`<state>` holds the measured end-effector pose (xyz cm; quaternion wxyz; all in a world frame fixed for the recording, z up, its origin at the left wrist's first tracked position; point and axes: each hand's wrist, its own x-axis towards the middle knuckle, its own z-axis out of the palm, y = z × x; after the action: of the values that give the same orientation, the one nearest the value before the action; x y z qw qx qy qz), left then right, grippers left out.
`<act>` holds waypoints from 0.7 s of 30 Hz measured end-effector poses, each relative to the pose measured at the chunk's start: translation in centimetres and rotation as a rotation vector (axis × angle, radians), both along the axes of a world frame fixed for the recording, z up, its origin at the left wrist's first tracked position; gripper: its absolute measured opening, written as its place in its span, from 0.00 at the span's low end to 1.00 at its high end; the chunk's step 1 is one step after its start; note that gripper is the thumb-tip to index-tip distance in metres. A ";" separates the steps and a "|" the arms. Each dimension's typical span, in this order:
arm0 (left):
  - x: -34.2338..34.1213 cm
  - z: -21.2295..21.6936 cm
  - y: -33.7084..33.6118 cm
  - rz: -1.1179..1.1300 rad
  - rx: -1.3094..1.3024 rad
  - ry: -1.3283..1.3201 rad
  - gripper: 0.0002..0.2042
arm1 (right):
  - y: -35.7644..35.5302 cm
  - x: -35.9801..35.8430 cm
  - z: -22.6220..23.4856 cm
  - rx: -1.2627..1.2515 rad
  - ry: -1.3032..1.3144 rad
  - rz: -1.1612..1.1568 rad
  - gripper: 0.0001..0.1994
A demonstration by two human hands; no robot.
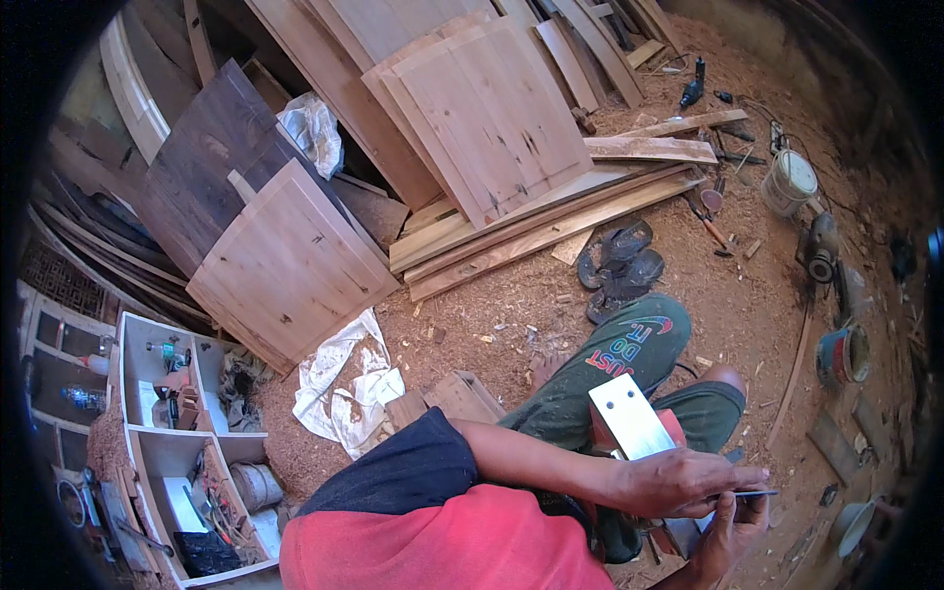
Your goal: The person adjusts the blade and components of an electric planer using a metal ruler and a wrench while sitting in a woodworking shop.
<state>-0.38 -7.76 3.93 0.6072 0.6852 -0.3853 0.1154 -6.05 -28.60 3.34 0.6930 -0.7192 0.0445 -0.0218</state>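
Note:
My left hand (678, 482) reaches across from the left, its fingers pinched on a thin, flat, dark strip (757, 493) seen nearly edge-on. Just below it, my right hand (733, 536) comes up from the lower edge, thumb and fingers closed on the same strip. Beneath my hands, in my lap, lies a red power tool with a flat silver plate (634, 421), which looks like an upturned electric planer. Two dark holes show in the plate. My left forearm and hand cover much of the tool.
Sawdust and chips cover the floor. Wood panels (492, 118) lean at the back, beside stacked boards (551, 231). Sandals (624, 265) lie ahead of my knee. A compartment shelf (167, 438) with tools stands left. A drill (693, 88), a bucket (790, 182) and tins are at right.

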 end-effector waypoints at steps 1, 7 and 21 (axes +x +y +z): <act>0.0 0.0 0.0 0.027 0.017 -0.025 0.40 | 0.8 -0.2 0.5 0.029 -0.025 -0.012 0.26; -0.1 -0.3 0.0 0.031 0.010 -0.026 0.38 | 1.6 -0.3 0.8 0.043 -0.016 -0.038 0.26; 0.0 -0.9 -0.1 0.027 0.004 0.018 0.37 | 1.4 0.1 -0.5 0.148 -0.004 -0.125 0.17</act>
<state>-0.42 -7.85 2.99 0.6076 0.6927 -0.3706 0.1168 -5.91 -27.22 2.81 0.7418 -0.6616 0.0894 -0.0632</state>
